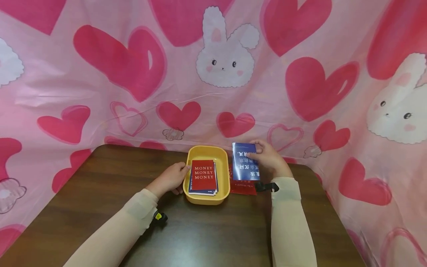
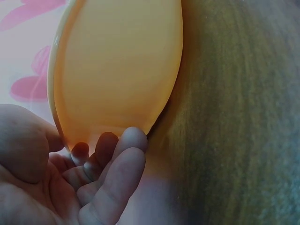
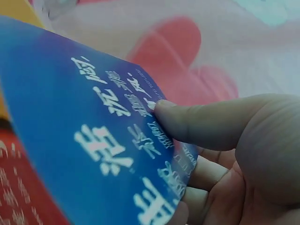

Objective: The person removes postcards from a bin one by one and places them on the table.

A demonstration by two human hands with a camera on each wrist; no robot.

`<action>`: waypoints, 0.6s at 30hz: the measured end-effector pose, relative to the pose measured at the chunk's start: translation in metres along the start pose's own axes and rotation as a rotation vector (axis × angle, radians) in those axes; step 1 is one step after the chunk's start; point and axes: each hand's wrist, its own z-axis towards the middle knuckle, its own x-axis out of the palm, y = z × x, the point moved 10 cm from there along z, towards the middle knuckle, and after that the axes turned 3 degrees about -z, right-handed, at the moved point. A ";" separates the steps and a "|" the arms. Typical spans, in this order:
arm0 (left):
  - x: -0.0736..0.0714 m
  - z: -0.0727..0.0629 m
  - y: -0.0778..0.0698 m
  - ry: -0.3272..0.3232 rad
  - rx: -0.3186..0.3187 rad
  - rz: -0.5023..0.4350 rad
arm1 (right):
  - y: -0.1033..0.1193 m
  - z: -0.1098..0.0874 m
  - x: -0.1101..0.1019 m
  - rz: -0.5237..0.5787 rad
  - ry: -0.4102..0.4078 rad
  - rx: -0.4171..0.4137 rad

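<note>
A yellow plastic tray (image 1: 207,200) stands on the table, with a stack of cards inside. The top card is red (image 1: 204,181) and reads MONEY three times; blue and white edges show beneath it. At the tray's left side my left hand (image 1: 171,178) grips the rim, thumb at the edge and fingers against the outer wall (image 2: 117,70). Right of the tray, my right hand (image 1: 268,159) pinches a blue card (image 1: 241,161) with white characters by its right edge. In the right wrist view the thumb (image 3: 197,119) lies on the card's printed face.
Red printed cards (image 1: 245,188) lie on the brown wooden table (image 1: 207,237), right of the tray and partly under the blue card. A pink cloth with hearts and rabbits (image 1: 186,89) hangs behind the table. Black straps with small devices (image 1: 160,218) sit at both wrists.
</note>
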 end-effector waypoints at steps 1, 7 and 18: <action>0.000 0.000 0.000 0.001 0.001 -0.002 | -0.005 0.000 -0.002 -0.017 -0.003 0.013; -0.001 -0.001 0.000 0.008 0.001 -0.001 | -0.035 0.005 0.003 0.049 0.060 0.074; 0.001 0.000 0.000 0.012 0.004 0.003 | -0.075 0.007 0.019 -0.040 0.106 0.221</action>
